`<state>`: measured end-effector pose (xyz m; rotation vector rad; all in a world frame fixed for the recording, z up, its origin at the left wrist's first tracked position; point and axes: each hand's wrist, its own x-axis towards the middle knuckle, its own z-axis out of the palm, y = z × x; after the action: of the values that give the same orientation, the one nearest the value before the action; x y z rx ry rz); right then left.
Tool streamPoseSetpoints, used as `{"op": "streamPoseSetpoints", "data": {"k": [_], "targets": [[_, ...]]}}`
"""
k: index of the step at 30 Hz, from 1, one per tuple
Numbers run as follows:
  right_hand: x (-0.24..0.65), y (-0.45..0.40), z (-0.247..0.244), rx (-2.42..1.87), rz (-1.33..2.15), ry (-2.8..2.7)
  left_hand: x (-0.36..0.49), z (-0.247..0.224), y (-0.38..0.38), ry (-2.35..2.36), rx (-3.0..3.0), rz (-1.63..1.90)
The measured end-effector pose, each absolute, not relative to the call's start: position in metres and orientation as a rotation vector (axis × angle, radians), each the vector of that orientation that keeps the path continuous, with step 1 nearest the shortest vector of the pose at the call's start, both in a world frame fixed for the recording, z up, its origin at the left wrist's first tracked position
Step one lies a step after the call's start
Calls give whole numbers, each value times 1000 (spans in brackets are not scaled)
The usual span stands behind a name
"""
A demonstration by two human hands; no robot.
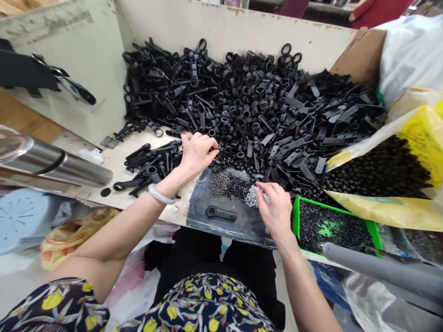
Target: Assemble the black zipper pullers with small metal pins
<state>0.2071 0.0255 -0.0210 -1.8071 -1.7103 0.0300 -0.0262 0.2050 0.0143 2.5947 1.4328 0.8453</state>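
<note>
two o'clock of handle (221, 213), pins (251, 197), likely heaped for reach, are being half-covered by right hand (275, 205); left hand (198, 151) at eleven; grips curled, closure/contents untellable.

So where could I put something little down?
On the dark mat, between the lone black lever and right hand. Also on the pale tabletop, between the small black pile and metal cylinder. It's crowded in the big black heap and green tray.

Right hand (277, 208) at silver pins (251, 198), black parts (246, 113)
</note>
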Motion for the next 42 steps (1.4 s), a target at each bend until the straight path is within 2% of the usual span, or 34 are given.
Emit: {"op": "streamPoseSetpoints", "data": {"k": [4,12,22,26,30,33,37,42], "targets": [[211,48,-16,-1823,-5,-1708,-29,14,209,1509,2566,880],[203,19,-22,-1793,66,-1748,-8,-18,187,1263,2704,533],[209,-18,-23,-1814,100,-1822,-11,-20,170,1055,2720,552],[201,-20,-25,-1766,148,-1894,-18,-9,164,1112,2599,712],[192,-22,-26,-1739,203,-1952,-31,12,127,1056,2249,953],[182,-16,-30,-1693,259,-2053,-38,15,77,912,2140,893],[171,-2,-39,-1724,156,-2162,-40,-5,25,998,1863,893],[166,5,-46,-1733,49,-2197,-40,-26,6,1082,1738,914]]}}
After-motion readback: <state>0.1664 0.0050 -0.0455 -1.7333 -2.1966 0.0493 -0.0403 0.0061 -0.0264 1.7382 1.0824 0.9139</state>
